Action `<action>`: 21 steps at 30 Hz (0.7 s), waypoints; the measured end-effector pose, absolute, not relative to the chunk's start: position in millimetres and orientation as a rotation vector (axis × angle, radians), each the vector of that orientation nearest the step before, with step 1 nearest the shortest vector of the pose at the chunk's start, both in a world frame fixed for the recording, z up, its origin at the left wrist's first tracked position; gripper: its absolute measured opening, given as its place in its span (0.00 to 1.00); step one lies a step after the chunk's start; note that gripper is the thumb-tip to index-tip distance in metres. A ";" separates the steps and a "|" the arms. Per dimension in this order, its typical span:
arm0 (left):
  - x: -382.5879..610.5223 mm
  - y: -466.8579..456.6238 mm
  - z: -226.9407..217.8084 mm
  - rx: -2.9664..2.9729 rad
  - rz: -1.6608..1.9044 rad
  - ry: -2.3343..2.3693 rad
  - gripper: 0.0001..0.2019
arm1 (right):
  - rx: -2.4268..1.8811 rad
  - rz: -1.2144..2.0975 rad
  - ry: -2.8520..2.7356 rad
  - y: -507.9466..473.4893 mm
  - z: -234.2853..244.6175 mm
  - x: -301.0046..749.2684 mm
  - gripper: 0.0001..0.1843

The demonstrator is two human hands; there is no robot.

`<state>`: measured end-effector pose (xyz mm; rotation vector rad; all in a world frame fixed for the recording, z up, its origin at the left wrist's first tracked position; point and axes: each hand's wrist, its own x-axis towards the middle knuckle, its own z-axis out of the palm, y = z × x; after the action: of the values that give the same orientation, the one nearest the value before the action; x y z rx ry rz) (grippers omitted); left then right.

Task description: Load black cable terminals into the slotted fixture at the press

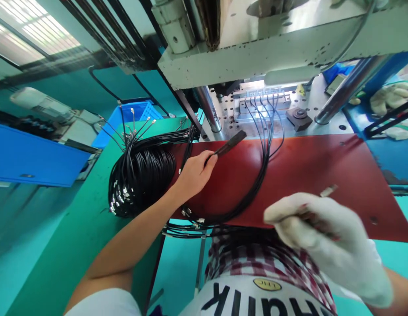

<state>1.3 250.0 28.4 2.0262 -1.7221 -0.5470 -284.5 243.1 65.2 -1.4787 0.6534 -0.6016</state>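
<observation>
left hand [194, 174]: grips dark tool [233, 141] above red board [309, 162]; gloved right hand [329, 241]: curled, contents unclear, above board's near edge; black cables [261, 173]: cross board into metal fixture [245, 116] beyond

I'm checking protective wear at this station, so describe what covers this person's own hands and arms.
The left hand has no glove; the left forearm is bare up to a short white sleeve. The right hand wears a white glove with reddish and dark marks near the fingers. No right sleeve can be made out.
</observation>
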 end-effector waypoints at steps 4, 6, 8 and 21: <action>-26.4 230.8 25.4 1.646 -1.311 -1.220 0.25 | -0.969 -0.502 0.629 218.6 36.4 -264.9 0.13; -39.8 221.4 20.7 1.478 -1.539 -1.067 0.23 | -0.912 -0.504 0.659 206.3 10.1 -257.4 0.15; -49.2 215.6 16.5 1.346 -1.658 -1.002 0.21 | -1.025 -0.568 0.709 199.9 -8.6 -257.6 0.16; -67.7 211.4 16.0 0.939 -2.021 -0.837 0.17 | -1.036 -0.205 0.602 268.6 13.7 -306.9 0.22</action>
<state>-67.7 211.4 16.0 0.9388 -0.8371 -2.0213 -306.9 268.6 13.7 -1.0362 0.6024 -0.2053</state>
